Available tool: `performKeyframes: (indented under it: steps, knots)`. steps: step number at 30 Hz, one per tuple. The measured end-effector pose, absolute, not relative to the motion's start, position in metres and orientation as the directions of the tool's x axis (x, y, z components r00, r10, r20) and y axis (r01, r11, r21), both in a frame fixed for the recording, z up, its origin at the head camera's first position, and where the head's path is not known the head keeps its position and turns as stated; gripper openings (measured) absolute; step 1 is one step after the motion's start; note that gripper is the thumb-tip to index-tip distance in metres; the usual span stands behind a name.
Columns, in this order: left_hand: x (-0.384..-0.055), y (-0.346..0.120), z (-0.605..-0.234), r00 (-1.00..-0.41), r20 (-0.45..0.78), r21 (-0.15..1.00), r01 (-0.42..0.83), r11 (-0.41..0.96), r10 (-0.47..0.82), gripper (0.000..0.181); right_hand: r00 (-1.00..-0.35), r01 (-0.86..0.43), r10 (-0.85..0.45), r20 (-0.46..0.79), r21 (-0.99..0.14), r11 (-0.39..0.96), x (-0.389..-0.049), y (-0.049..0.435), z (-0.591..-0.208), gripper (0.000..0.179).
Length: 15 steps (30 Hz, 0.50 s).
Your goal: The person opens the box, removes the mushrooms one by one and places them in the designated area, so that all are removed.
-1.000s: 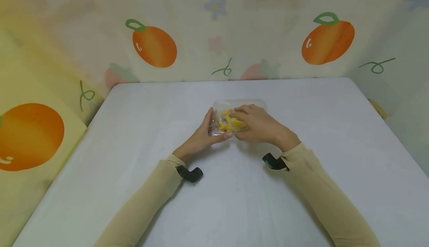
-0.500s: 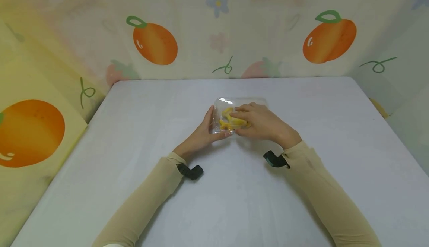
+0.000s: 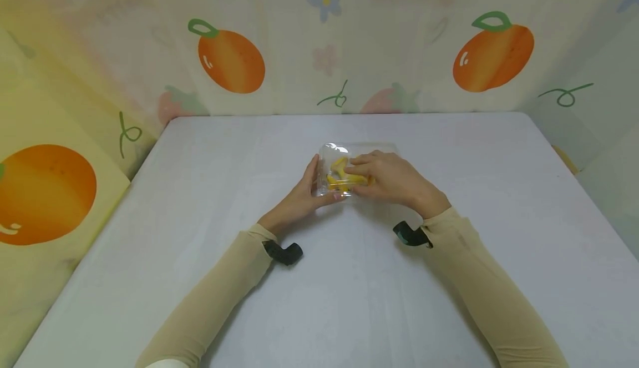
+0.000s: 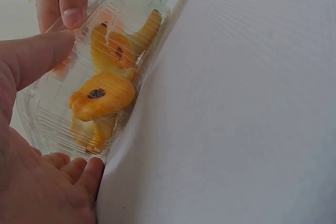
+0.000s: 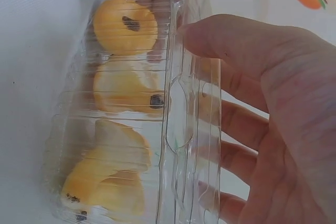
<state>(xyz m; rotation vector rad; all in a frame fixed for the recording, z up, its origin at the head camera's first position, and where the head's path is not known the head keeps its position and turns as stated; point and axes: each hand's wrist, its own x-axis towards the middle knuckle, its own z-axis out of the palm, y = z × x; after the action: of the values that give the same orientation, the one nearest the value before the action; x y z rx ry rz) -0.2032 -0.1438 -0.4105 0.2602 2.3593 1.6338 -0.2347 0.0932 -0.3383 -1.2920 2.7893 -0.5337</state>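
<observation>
A clear plastic clamshell box (image 3: 327, 160) stands near the far middle of the table, its lid down over several yellow-orange fruits (image 3: 340, 169) that resemble loquats. Whether the rim is latched cannot be told. My left hand (image 3: 304, 193) holds the box's left end, thumb along the front and fingers round the side. From the right, my right hand (image 3: 394, 176) spreads its fingers over the lid. In the right wrist view its thumb (image 5: 226, 40) pinches the front rim (image 5: 178, 114) against the fingers behind. Dark ends show on the fruits (image 4: 102, 95) through the ribbed wall.
A white-covered table (image 3: 319, 301) carries the box. Behind it hangs a curtain (image 3: 409, 51) printed with oranges and flowers, and yellow cloth (image 3: 45, 279) hangs on the left. Black curved pieces (image 3: 283, 252) stick out from both sleeves at the wrists.
The whole head view has slid slightly upward in the frame. Both hands stay on the box, and the right thumb sits a little closer to its front rim.
</observation>
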Motion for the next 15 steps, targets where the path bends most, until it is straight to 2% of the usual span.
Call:
performKeyframes:
  steps: [9,15]
  knots:
    - [-0.2023,-0.1440,-0.4117,-0.946,-0.120,0.937,-0.008,0.348,0.301,0.115,-0.669,-0.724,-0.738,0.088,-0.302,0.620,-0.2330,0.0947,-0.3375,0.042]
    - [-0.2026,-0.1453,-0.4113,-0.950,-0.120,0.934,-0.009,0.357,0.290,0.115,-0.666,-0.729,-0.738,0.112,-0.306,0.612,-0.2336,0.0933,-0.3365,0.037]
